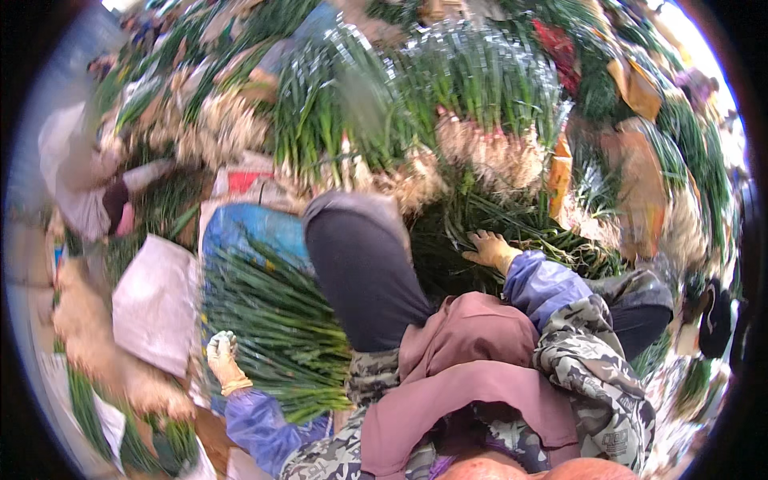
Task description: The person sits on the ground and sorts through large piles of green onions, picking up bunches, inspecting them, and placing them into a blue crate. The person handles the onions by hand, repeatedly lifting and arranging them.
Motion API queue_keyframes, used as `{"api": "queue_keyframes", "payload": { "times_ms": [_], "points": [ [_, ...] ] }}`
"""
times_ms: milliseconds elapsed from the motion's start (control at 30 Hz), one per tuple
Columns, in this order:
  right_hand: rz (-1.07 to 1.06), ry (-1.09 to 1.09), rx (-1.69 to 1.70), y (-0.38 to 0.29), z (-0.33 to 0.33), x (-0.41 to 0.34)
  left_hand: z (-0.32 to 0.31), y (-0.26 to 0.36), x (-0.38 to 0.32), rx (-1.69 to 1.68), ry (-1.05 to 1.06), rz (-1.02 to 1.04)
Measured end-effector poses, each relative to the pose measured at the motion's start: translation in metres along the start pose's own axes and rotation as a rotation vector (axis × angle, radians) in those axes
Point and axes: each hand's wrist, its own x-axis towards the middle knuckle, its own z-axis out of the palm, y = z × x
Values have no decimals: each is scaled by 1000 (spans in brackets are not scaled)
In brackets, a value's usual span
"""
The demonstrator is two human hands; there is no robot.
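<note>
My left hand (223,359), in a pale yellow glove, is at the outer left edge of a pile of green onions (282,336). Its fingers look curled, and whether anything is between them cannot be made out. Those onions lie on a blue printed sack (255,231), leaf ends to the left. My right hand (491,249), also gloved, has its fingers spread over loose dark green leaves (453,264) between my knees. It grips nothing visible.
Bundles of green onions with pale roots (492,150) stand ahead of me. A white sack (157,303) lies at left, beside another person (81,174) in pale clothing. To the right is an orange-and-white bag (561,171). My left knee (360,258) rises between the two piles.
</note>
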Motion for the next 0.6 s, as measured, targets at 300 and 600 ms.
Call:
{"api": "queue_keyframes", "payload": {
  "times_ms": [300,600],
  "points": [
    [-77,754,408,20,-170,34,345,157,-130,-344,-931,194],
    [129,789,853,36,-179,110,486,67,-194,-21,-1231,-91]
  ]
}}
